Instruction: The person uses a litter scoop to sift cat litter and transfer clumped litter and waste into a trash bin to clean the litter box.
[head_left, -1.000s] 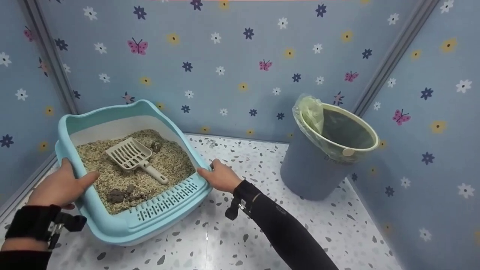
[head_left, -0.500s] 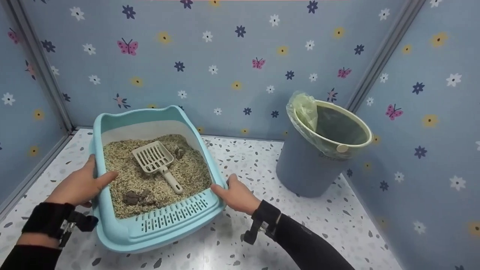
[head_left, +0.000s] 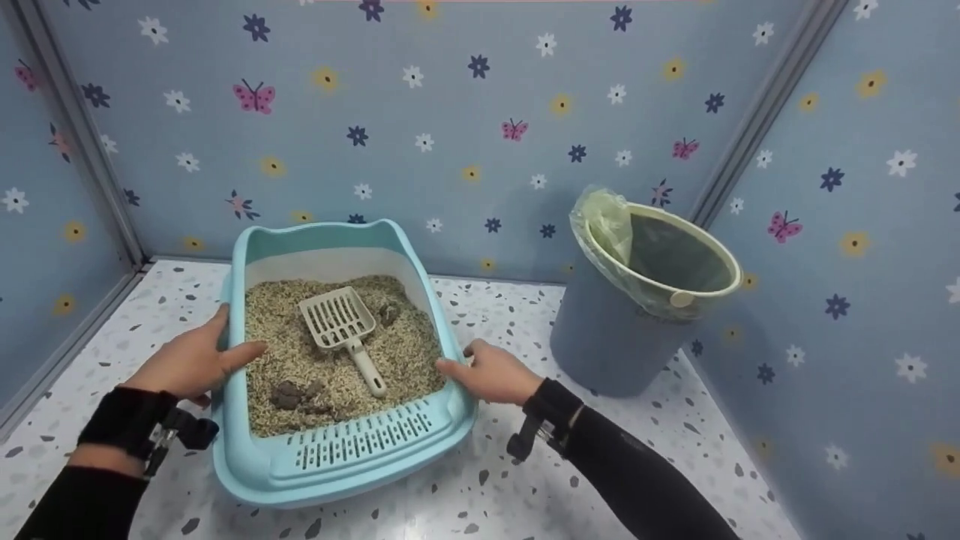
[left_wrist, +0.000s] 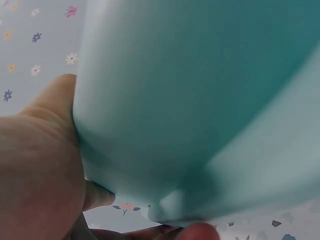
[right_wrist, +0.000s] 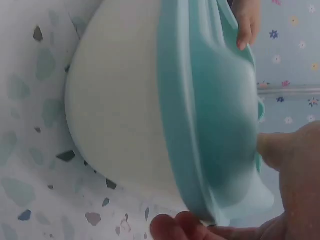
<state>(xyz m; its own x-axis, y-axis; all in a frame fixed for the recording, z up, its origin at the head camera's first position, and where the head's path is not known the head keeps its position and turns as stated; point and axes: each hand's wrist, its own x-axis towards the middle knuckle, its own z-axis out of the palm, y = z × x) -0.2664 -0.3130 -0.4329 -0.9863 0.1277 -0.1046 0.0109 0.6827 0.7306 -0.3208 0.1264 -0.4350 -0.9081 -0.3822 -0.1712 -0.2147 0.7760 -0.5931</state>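
Observation:
A light blue and white cat litter box (head_left: 259, 476) is between my hands in the head view, its slotted front edge toward me. My left hand (head_left: 187, 364) grips its left rim, thumb over the top and fingers below. At the front right corner, my right hand (head_left: 499, 373) holds the rim, also with the thumb above. Fingers (right_wrist: 167, 227) curl under that corner in the right wrist view. A beige slotted litter scoop (head_left: 366, 369) lies on the tan litter (head_left: 274, 300), handle toward the front right. Dark clumps (head_left: 286, 395) sit near the front left, and another (head_left: 388, 313) beside the scoop.
To the right stands a grey-blue trash bin (head_left: 607, 337) with a pale rim and a translucent yellow-green bag (head_left: 604, 225) bunched over its left side. Flowered wall panels (head_left: 450, 90) enclose the back and sides. The floor (head_left: 510, 307) is white with dark speckles.
Both hands have moved the litter box to the right, toward the bin, and it has turned to face me more squarely. The scoop has travelled along with it. The head view has shifted slightly.

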